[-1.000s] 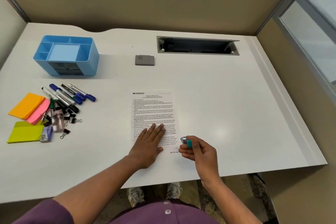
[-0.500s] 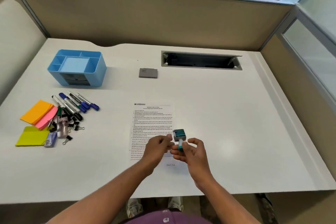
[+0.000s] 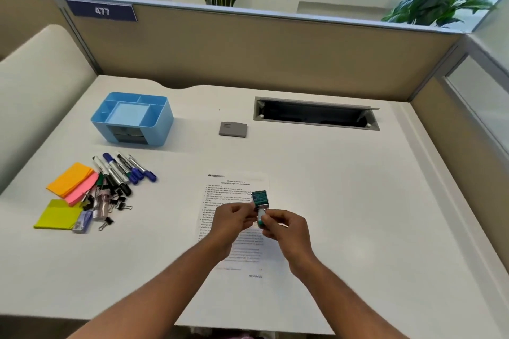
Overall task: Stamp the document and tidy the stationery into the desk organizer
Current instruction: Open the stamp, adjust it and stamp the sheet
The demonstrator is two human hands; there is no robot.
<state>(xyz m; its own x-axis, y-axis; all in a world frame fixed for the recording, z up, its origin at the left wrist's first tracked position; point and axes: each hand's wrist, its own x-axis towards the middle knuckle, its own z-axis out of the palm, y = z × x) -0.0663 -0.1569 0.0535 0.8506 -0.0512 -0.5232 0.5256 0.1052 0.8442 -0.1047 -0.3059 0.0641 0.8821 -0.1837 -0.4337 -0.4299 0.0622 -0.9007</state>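
the person is holding both hands up above the document (image 3: pixel 237 195), which is lying flat on the white desk (image 3: pixel 344 201) with a "received" mark (image 3: pixel 255 276) showing near its lower edge. the right hand (image 3: pixel 286 228) is pinching the handle of the stamp (image 3: pixel 260 202) between curled fingers and thumb, with the teal stamp face turned up and away from the person. the left hand (image 3: pixel 230 221) is sitting just beside it, fingers curled in toward the stamp's neck; whether they are actually gripping it cannot be told.

the blue desk organizer (image 3: pixel 132 118) is standing at the far left of the desk. in front of it the markers (image 3: pixel 121 170) are lying in a loose row, near the orange sticky notes (image 3: pixel 70 179), pink sticky notes (image 3: pixel 82 191) and yellow sticky notes (image 3: pixel 57 215), with black binder clips (image 3: pixel 118 203) scattered between them. a grey ink pad (image 3: pixel 233 129) is resting shut, well apart from the document, near the cable slot (image 3: pixel 315 114).
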